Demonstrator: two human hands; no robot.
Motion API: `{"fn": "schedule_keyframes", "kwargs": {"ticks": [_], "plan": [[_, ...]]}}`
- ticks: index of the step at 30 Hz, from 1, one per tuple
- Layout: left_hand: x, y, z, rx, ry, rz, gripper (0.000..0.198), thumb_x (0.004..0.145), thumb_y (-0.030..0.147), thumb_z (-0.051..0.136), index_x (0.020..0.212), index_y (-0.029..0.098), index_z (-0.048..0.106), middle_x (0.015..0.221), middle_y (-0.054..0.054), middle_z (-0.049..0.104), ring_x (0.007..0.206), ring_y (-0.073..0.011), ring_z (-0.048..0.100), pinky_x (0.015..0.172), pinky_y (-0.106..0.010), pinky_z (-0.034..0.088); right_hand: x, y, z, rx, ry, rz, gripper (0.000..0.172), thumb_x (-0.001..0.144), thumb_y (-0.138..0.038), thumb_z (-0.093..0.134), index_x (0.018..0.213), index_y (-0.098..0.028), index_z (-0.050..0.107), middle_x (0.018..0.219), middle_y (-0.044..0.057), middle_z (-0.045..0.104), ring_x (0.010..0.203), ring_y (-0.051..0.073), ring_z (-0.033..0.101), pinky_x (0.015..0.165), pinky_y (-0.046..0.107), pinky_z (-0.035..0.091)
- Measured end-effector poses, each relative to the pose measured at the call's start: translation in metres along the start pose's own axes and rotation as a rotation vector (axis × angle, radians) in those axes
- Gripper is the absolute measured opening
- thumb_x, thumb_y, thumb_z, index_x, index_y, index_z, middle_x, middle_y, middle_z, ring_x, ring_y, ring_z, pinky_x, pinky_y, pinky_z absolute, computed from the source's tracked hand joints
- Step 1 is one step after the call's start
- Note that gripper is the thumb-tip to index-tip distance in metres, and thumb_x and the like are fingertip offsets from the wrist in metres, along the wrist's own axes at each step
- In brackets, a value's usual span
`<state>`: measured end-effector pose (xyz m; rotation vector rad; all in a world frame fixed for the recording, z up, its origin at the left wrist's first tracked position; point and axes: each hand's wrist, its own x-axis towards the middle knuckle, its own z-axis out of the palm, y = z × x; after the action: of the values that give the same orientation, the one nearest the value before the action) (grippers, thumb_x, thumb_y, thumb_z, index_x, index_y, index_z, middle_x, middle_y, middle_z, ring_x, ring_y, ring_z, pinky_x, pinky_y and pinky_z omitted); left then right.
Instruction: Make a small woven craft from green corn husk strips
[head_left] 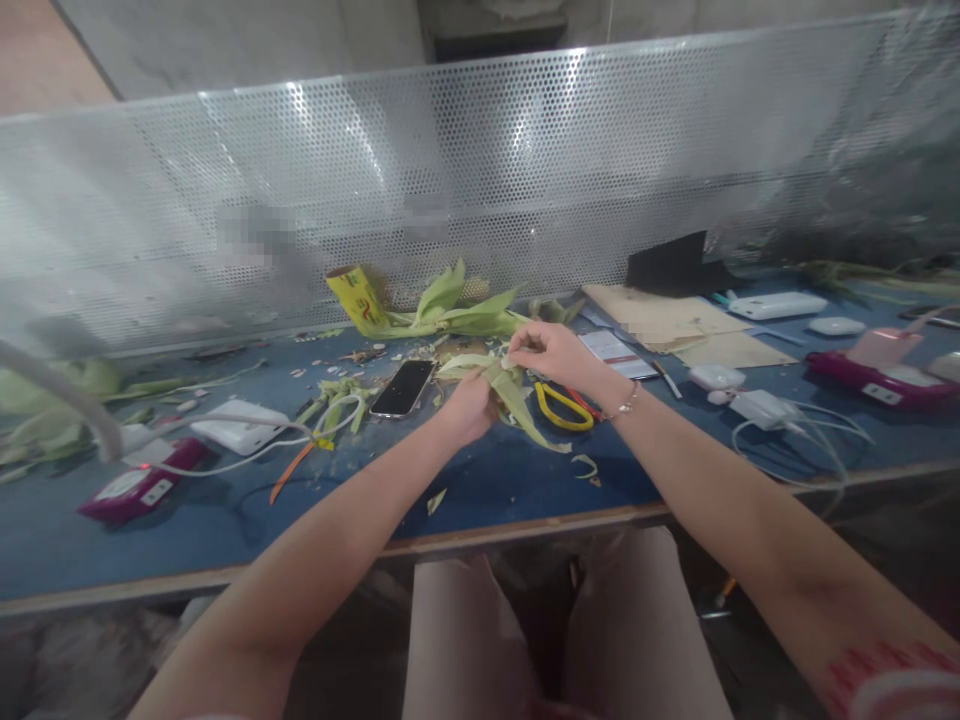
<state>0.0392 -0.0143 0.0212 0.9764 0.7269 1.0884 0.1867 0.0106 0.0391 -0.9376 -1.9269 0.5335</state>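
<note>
My left hand (472,408) is closed around a bunch of pale green leaves that look like corn husk (517,402), and one long strip hangs down to the right. At the upper end of this bunch is my right hand (553,352), its thumb and fingers pinched together on the husk; the exact grip is partly hidden. Just below the right wrist lies a yellow loop-shaped handle (566,424) with a red-orange piece beside it. A dark-screened phone (403,387) rests left of my left hand. Husk scraps (436,501) lie on the blue tabletop (495,482) near its front edge.
Behind my hands are more green husks (480,318) and a yellow tube (358,300), against a perforated metal screen (517,150). Purple power strips (142,482) with white cables sit at both sides. Brown paper (667,315) and a second phone (619,355) lie right.
</note>
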Motion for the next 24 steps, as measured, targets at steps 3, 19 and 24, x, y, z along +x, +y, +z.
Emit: {"fn": "schedule_keyframes", "kwargs": {"ticks": [3, 19, 24], "plan": [[0.001, -0.0002, 0.0007, -0.01, 0.022, -0.011, 0.022, 0.066, 0.026, 0.071, 0.062, 0.016, 0.053, 0.056, 0.001, 0.058, 0.06, -0.0147, 0.06, 0.057, -0.025, 0.046, 0.0004, 0.0007, 0.001, -0.048, 0.011, -0.011, 0.01, 0.071, -0.026, 0.06, 0.072, -0.016, 0.06, 0.064, -0.002, 0.056, 0.059, 0.01, 0.047, 0.059, 0.025, 0.038], [0.0045, -0.004, -0.0039, 0.011, -0.013, 0.005, 0.019, 0.064, 0.021, 0.074, 0.064, 0.014, 0.056, 0.056, 0.001, 0.058, 0.06, -0.0143, 0.06, 0.056, -0.024, 0.045, -0.0014, -0.0023, 0.0023, -0.076, -0.085, 0.025, 0.013, 0.075, -0.025, 0.059, 0.072, -0.015, 0.067, 0.07, 0.003, 0.066, 0.065, 0.014, 0.057, 0.062, 0.027, 0.042], [0.0056, -0.0073, -0.0058, 0.023, -0.025, 0.0, 0.02, 0.063, 0.023, 0.074, 0.065, 0.014, 0.057, 0.054, 0.002, 0.056, 0.054, -0.0122, 0.055, 0.052, -0.023, 0.042, -0.0049, -0.0081, 0.0024, -0.22, -0.073, -0.036, 0.011, 0.074, -0.018, 0.055, 0.068, -0.016, 0.063, 0.072, 0.003, 0.066, 0.068, 0.015, 0.057, 0.062, 0.026, 0.04]]}}
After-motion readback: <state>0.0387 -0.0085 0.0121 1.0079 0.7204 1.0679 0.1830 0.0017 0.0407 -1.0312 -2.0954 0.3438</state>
